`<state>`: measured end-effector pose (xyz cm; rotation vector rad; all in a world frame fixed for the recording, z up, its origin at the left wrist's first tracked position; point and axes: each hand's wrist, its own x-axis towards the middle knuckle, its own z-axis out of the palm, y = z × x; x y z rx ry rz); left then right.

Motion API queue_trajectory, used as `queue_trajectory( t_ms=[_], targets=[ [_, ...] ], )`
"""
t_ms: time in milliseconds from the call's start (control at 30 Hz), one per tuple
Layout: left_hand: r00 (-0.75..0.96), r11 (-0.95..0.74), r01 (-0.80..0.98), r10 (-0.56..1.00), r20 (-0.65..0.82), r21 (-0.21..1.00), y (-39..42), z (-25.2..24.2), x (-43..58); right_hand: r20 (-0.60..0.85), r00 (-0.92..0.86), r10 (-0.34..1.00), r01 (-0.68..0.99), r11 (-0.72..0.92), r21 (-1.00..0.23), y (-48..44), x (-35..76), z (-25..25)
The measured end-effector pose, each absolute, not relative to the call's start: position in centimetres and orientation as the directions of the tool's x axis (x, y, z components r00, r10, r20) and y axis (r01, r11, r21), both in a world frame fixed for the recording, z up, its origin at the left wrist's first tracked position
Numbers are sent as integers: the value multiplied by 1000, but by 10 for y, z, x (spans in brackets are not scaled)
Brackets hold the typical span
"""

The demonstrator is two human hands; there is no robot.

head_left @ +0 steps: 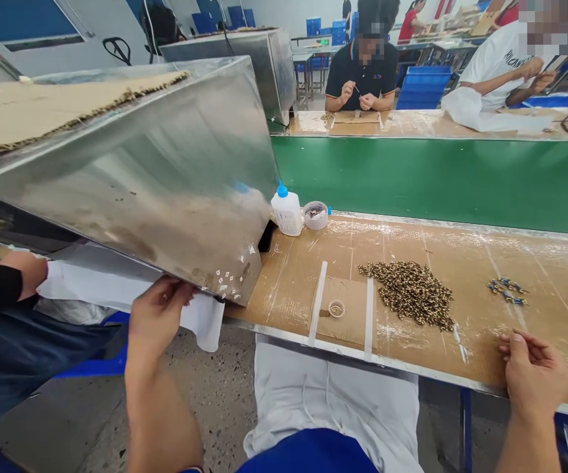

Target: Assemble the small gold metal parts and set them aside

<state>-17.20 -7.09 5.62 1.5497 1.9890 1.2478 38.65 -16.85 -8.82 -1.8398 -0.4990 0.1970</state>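
White sheeting [208, 322] is overlapped by the left hand [158, 312], its fingers bunched at the lower edge of the metal cabinet [175, 190]; whether anything is clamped cannot be told. Nor can it for the half-curled right hand [535, 368], at the near right. Beyond it on the table [461, 246], blue-and-brass parts [507, 290] are laid; leftward, brass-coloured pieces [412, 292] are heaped, then a round cup [336, 309] is set.

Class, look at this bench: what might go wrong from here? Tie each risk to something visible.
The cup stands near the bench's front edge, so a knock might tip it. The loose pile has no tray around it; the right hand could scatter pieces. The left hand is at the metal box's lower edge, which might scrape it.
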Motion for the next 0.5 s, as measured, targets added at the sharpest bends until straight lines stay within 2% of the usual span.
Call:
queue_trajectory(
  t_ms=[100,267,400,500],
  targets=[
    [-331,79,464,939,90,882,-111,46,-169,85,904,419,219,-281,-934,-167,380,-83],
    [-1,151,283,988,-157,947,-122,27,-129,138,910,391,262,-284,-923,-165,377,-80],
    [231,221,60,946,-229,973,-102,-4,-86,169,911,376,281,-266,-922,-164,381,-80],
    [362,317,-82,893,-268,945,-99,-23,-56,218,908,359,312,-232,-921,-165,370,-75]
  ],
)
